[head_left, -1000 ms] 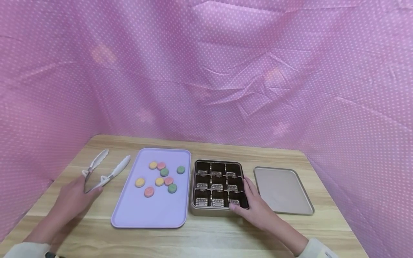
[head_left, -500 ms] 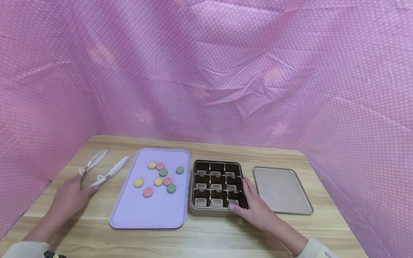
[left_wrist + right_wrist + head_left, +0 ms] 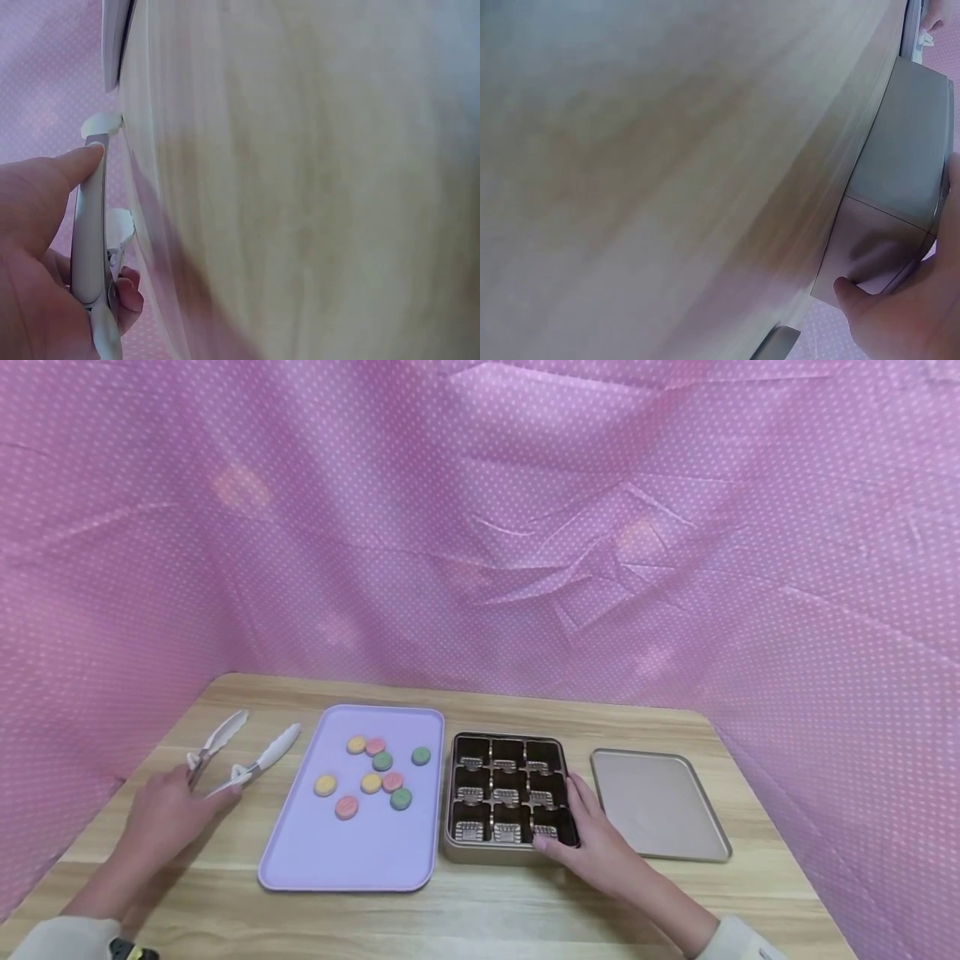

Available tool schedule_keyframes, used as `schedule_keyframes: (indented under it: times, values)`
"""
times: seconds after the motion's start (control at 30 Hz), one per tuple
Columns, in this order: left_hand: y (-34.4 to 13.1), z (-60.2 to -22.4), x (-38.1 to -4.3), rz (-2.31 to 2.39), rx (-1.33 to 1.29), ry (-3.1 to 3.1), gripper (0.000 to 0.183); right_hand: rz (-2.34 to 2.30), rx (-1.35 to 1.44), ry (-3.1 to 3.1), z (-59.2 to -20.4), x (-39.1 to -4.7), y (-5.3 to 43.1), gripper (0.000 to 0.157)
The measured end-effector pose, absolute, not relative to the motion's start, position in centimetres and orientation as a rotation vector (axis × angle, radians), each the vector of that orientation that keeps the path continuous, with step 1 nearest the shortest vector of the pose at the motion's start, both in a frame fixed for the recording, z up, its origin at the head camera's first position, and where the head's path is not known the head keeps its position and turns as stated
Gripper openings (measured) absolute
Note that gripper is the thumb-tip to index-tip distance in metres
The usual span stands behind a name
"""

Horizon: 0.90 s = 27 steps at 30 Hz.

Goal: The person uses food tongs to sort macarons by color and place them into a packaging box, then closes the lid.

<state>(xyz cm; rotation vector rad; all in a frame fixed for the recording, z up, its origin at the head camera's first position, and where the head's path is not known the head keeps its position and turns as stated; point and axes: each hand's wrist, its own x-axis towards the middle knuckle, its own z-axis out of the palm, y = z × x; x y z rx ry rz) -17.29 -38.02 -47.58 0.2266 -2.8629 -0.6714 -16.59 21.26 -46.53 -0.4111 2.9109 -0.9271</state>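
standing on wood-grain table [image 3: 510, 910], pink cloth [image 3: 480, 535] behind: compartmented box [image 3: 491, 854]

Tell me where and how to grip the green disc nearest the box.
Take the green disc by opposite sides of its round rim, probably best from above with the tongs in the left hand. It lies flat on the tray, so its underside is covered, while no other disc touches it, leaving the rim free.

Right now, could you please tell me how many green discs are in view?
3, all on the lavender tray: one green disc near the edge facing the sectioned box, another just below the uppermost pink disc, and the third lowest in the head view.
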Motion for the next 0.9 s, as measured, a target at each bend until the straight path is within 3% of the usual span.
schedule_keyframes:
  times: [0.4,0.73,0.9]
  values:
    - [-37.7,-47.0,-16.5,-0.719,0.339,-2.876,0.080,-0.924,-0.415,2.900,-46.4,-16.5,21.2,0.110]
    - [-36.0,-45.8,-14.9,-0.730,0.244,-2.891,0.103,-0.914,-0.415,2.908,-46.3,-16.5,21.3,0.111]
    - [-33.9,-45.0,-13.2,-0.724,0.199,-2.902,0.101,-0.920,-0.410,2.902,-46.4,-16.5,21.3,0.111]
